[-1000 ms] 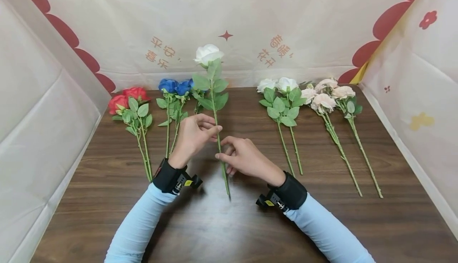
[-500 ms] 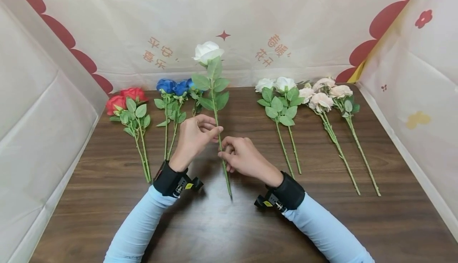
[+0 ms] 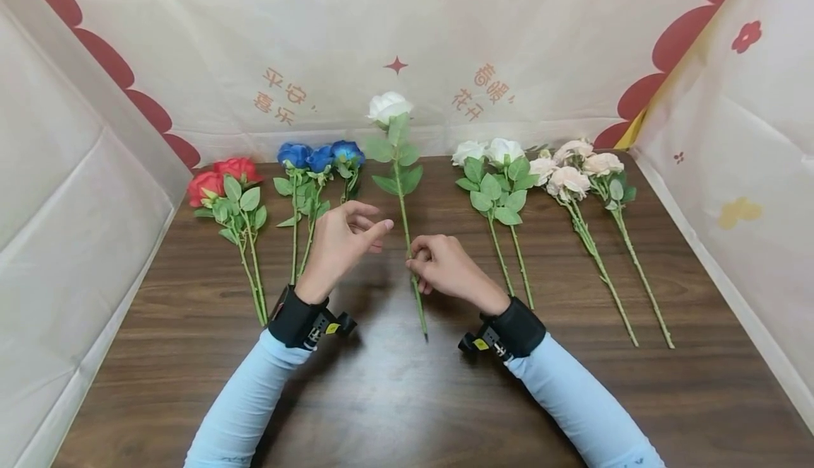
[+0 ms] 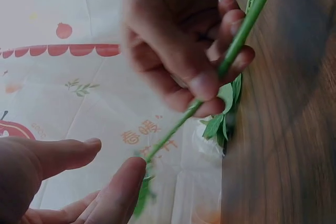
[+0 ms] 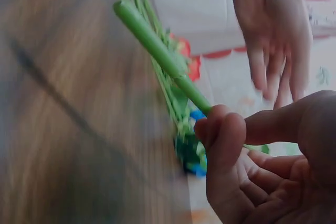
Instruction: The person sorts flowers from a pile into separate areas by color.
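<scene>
A single white rose with green leaves and a long green stem is held up over the middle of the table. My right hand pinches its lower stem between thumb and fingers; the right wrist view shows the cut end of the stem sticking out past the fingertips. To the left of the stem, my left hand is apart from it, thumb and fingers spread with nothing between them. The left wrist view shows the same gap between that thumb and fingers, the stem passing beyond them.
On the brown wood table, red roses lie at the left, then blue roses. Two white roses and several pale pink flowers lie at the right. A printed cloth stands behind as a backdrop.
My left hand has let go of the white rose's stem. My right hand now pinches it alone and has moved it a little to the right and lower in view.
</scene>
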The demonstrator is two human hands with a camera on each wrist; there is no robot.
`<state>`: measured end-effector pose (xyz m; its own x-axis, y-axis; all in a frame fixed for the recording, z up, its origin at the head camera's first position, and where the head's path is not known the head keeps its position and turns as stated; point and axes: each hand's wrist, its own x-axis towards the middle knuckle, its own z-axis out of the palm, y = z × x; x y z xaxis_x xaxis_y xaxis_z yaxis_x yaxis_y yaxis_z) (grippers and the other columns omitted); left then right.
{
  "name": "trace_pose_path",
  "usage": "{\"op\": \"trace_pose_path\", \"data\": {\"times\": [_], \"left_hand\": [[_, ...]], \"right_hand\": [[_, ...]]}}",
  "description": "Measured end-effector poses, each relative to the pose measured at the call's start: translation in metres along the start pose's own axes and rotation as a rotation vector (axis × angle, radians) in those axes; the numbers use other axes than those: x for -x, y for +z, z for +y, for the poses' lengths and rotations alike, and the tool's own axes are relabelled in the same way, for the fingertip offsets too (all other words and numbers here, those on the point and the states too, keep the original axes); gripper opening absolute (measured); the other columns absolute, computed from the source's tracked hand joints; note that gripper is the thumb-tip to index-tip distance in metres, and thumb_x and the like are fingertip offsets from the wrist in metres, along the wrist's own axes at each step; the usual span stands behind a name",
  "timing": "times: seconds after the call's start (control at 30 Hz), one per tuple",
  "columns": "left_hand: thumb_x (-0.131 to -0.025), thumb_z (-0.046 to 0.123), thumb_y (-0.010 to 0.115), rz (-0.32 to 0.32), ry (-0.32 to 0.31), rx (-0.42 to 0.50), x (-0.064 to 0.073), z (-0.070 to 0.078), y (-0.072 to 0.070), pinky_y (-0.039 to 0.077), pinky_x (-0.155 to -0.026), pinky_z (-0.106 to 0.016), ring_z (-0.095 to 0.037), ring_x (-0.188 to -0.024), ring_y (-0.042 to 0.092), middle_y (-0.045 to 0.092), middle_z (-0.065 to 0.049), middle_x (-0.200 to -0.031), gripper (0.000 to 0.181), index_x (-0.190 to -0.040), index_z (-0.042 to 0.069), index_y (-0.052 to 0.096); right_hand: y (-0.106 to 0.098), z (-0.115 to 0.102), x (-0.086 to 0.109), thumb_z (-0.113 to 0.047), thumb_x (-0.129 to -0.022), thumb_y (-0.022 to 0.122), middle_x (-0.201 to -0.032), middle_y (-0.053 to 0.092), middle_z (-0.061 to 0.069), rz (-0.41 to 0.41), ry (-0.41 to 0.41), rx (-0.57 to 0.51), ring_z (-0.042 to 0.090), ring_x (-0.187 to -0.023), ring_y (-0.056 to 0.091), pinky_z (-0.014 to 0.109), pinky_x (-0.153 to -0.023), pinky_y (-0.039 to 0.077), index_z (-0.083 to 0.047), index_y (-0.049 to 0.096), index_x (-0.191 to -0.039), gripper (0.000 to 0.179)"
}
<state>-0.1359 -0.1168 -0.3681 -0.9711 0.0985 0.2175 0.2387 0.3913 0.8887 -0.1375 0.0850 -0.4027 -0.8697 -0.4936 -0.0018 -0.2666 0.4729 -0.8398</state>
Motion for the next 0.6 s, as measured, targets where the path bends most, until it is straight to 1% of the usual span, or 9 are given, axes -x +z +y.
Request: {"op": "trace_pose_path", "data": {"times": [0.03,0.13,0.27,0.37,0.47,0.53,0.6], "left_hand": [[-0.084,0.032,0.072,-0.001,-0.003,-0.007,0.000,-0.001,-0.001,0.054,-0.055,-0.031,-0.020,-0.058,0.067,0.068,-0.005,-0.076,0.036,-0.109,0.008,0.064],[-0.084,0.033,0.071,-0.002,-0.017,-0.061,0.000,-0.004,-0.002,0.053,-0.054,-0.030,-0.014,-0.056,0.065,0.067,-0.001,-0.074,0.036,-0.111,0.009,0.063],[-0.085,0.033,0.071,-0.022,-0.036,-0.104,-0.001,-0.007,-0.002,0.051,-0.052,-0.029,-0.015,-0.057,0.066,0.068,-0.004,-0.073,0.038,-0.113,0.008,0.062],[-0.086,0.031,0.071,-0.034,-0.034,-0.098,-0.001,-0.008,-0.002,0.051,-0.052,-0.028,-0.018,-0.057,0.066,0.068,-0.005,-0.073,0.038,-0.113,0.007,0.061],[-0.086,0.030,0.070,-0.043,-0.018,-0.105,-0.001,-0.008,-0.003,0.051,-0.050,-0.028,-0.015,-0.055,0.065,0.067,-0.002,-0.072,0.038,-0.113,0.006,0.061],[-0.086,0.031,0.070,-0.049,-0.010,-0.116,-0.002,-0.008,-0.003,0.051,-0.050,-0.029,-0.012,-0.054,0.064,0.067,-0.002,-0.072,0.037,-0.113,0.006,0.061],[-0.086,0.031,0.070,-0.055,-0.004,-0.130,-0.002,-0.008,-0.003,0.050,-0.049,-0.029,-0.009,-0.053,0.064,0.067,0.000,-0.072,0.037,-0.112,0.006,0.062]], "right_hand": [[-0.003,0.004,-0.001,-0.007,-0.092,0.058,-0.064,0.065,0.007,0.002,0.022,0.011,0.016,-0.047,0.061,0.033,-0.046,0.053,0.005,0.064,-0.096,0.014],[-0.014,0.016,-0.003,-0.007,-0.091,0.060,-0.064,0.065,0.007,0.013,0.094,0.053,0.017,-0.047,0.061,0.035,-0.047,0.053,0.003,0.063,-0.093,0.011],[-0.028,0.028,-0.001,-0.007,-0.091,0.060,-0.062,0.064,0.007,-0.005,0.204,0.087,0.018,-0.048,0.063,0.034,-0.049,0.054,0.001,0.061,-0.089,0.009],[-0.038,0.032,0.000,-0.007,-0.091,0.059,-0.061,0.063,0.008,-0.028,0.264,0.098,0.020,-0.050,0.063,0.034,-0.050,0.054,0.003,0.060,-0.085,0.012],[-0.045,0.035,0.001,-0.007,-0.091,0.059,-0.060,0.063,0.009,-0.037,0.295,0.121,0.020,-0.050,0.063,0.033,-0.051,0.054,0.003,0.059,-0.079,0.016],[-0.049,0.036,0.002,-0.006,-0.091,0.059,-0.062,0.063,0.010,-0.037,0.303,0.141,0.020,-0.052,0.064,0.032,-0.051,0.054,0.002,0.057,-0.076,0.017],[-0.050,0.036,0.002,-0.007,-0.090,0.059,-0.064,0.064,0.009,-0.043,0.310,0.164,0.019,-0.053,0.064,0.032,-0.053,0.054,0.002,0.059,-0.076,0.017]]}}
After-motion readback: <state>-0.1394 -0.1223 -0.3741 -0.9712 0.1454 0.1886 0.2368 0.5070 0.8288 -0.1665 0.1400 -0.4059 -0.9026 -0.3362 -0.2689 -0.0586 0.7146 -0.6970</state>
